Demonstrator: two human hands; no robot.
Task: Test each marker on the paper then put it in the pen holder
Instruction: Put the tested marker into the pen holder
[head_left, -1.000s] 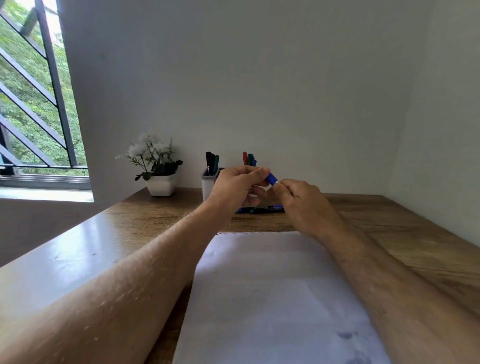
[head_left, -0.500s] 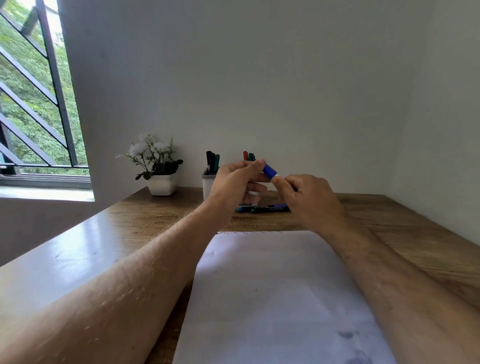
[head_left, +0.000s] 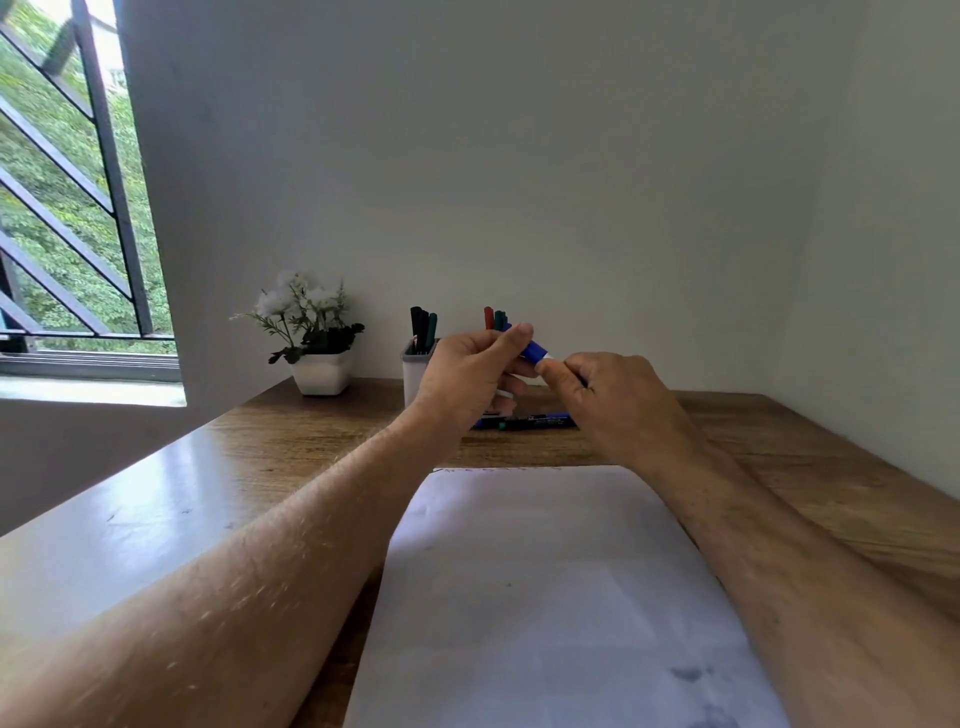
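Observation:
My left hand (head_left: 475, 371) and my right hand (head_left: 613, 395) hold one blue marker (head_left: 532, 352) between them above the desk, in front of the holders. The left fingers pinch its blue cap end; the right fingers curl round the body, which is mostly hidden. A white pen holder (head_left: 415, 376) with dark and green markers stands behind my left hand. More marker tips, red, green and blue (head_left: 496, 318), rise behind my left fingers; their holder is hidden. Several markers (head_left: 535, 421) lie on the desk under my hands. A white paper (head_left: 545, 597) lies in front.
A white pot of white flowers (head_left: 319, 358) stands at the back left of the wooden desk (head_left: 831, 488). A barred window (head_left: 67, 208) is on the left. Walls close the desk at the back and right. Faint ink smudges (head_left: 685, 675) mark the paper's near part.
Both hands have risen a little with the blue marker. They stay together on it, with the cap end still in my left fingers.

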